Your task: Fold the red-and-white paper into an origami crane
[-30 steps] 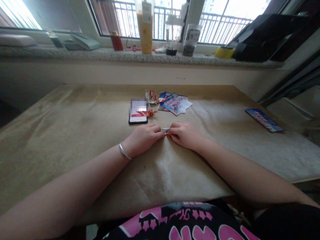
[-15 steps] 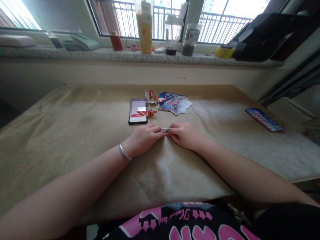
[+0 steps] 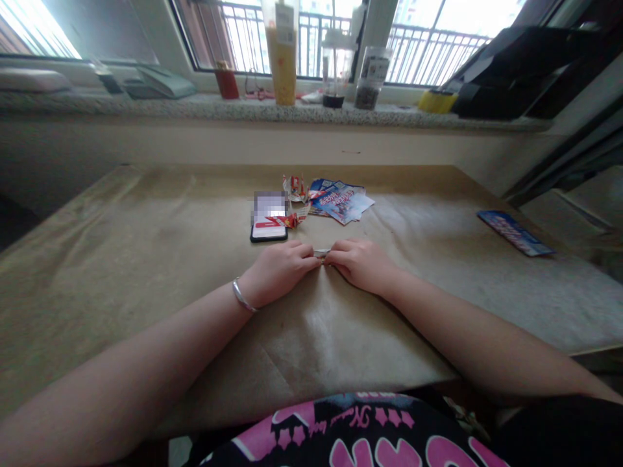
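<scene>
Both hands rest on the table, fingertips nearly meeting over a small strip of paper (image 3: 322, 251). Most of the strip is hidden beneath the fingers; only a pale upper edge shows in the gap. My left hand (image 3: 285, 267), with a silver bangle on its wrist, pinches the strip's left end. On the other side, my right hand (image 3: 360, 264) has its fingers closed on the right end. Just beyond the left hand lies a phone (image 3: 269, 227) with a lit screen. A folded red and white paper piece (image 3: 291, 220) overlaps its right edge.
Another folded paper piece (image 3: 294, 189) stands behind the phone. Several blue printed cards (image 3: 341, 200) are fanned beside it. A blue packet (image 3: 514, 232) lies far right on the table (image 3: 146, 259). Bottles and jars, including a tall yellow-filled container (image 3: 283, 65), line the windowsill (image 3: 195, 109).
My right hand's fingers have shifted very slightly at the strip. The left hand and everything on the table look the same.
</scene>
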`<action>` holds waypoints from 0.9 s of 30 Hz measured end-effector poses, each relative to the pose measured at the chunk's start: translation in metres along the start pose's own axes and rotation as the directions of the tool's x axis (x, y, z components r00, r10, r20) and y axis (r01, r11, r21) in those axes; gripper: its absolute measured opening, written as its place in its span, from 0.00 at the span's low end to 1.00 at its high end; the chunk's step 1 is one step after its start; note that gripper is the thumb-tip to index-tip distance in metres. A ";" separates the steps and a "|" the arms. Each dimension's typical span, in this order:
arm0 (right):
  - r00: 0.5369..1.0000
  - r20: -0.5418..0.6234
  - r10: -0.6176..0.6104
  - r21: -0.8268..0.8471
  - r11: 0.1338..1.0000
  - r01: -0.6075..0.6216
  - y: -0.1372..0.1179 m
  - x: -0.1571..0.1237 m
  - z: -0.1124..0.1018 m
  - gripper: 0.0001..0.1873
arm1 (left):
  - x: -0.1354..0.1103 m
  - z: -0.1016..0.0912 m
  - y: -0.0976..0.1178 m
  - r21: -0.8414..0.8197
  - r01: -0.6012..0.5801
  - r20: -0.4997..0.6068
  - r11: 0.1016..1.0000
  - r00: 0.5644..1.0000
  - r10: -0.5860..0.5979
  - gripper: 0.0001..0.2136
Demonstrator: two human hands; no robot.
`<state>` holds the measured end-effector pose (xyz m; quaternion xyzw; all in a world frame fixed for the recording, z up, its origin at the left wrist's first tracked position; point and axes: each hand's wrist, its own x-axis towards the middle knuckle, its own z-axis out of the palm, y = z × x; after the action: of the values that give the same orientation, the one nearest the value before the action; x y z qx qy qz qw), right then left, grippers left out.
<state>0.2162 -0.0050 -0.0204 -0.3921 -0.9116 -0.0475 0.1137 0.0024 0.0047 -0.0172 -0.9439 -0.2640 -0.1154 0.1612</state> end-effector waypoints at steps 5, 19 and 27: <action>1.000 0.014 -0.001 0.018 1.000 0.000 -0.001 0.002 -0.001 0.13 | 0.001 0.000 -0.001 -0.018 -0.016 0.021 1.000 1.000 0.017 0.09; 0.999 0.017 0.030 0.151 0.988 -0.032 0.006 0.002 -0.002 0.12 | -0.003 -0.007 -0.010 -0.045 -0.067 0.051 0.997 0.996 0.069 0.12; 0.999 0.014 0.041 0.131 0.990 -0.043 0.002 0.002 -0.002 0.12 | 0.000 -0.007 -0.004 -0.014 -0.082 0.107 0.997 0.991 0.083 0.11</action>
<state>0.2168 -0.0021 -0.0178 -0.4032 -0.9049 0.0172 0.1350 -0.0008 0.0055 -0.0095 -0.9596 -0.2326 -0.0591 0.1469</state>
